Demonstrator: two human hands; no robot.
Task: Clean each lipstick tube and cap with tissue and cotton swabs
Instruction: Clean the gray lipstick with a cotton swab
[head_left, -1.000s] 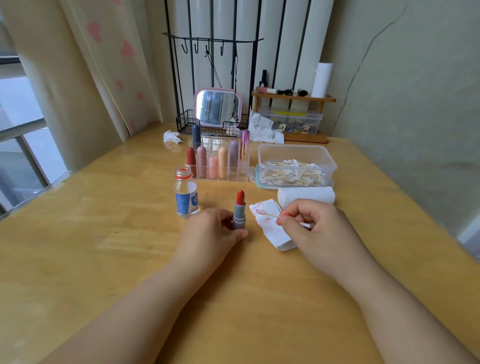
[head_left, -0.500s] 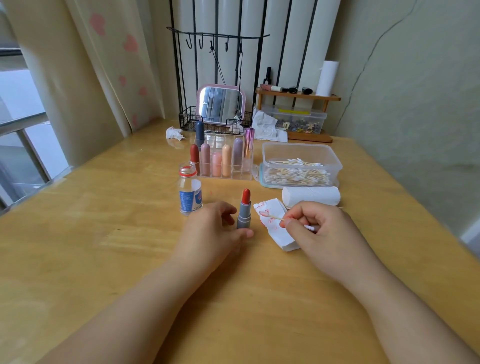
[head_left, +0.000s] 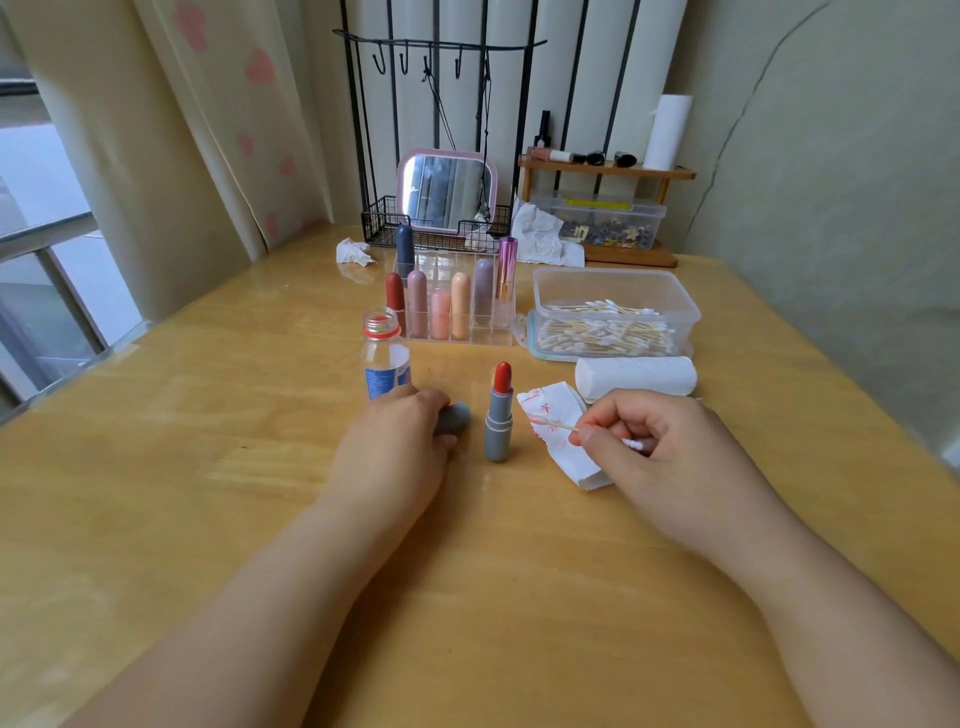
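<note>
The right hand (head_left: 660, 447) pinches a red-stained cotton swab (head_left: 558, 426) over the smeared tissue (head_left: 558, 410). At nine o'clock the open grey lipstick tube (head_left: 498, 415) stands free; beyond it the left hand (head_left: 395, 447) curls round the grey cap (head_left: 454, 417). The cap probably remains uncleaned. At twelve o'clock a clear organizer (head_left: 457, 312) holds seven capped lipsticks; at one o'clock a plastic tub (head_left: 613, 283) holds swabs.

Wooden table (head_left: 208, 467) bears lipstick (head_left: 498, 415), tissue (head_left: 558, 431), bottle (head_left: 384, 358).
</note>
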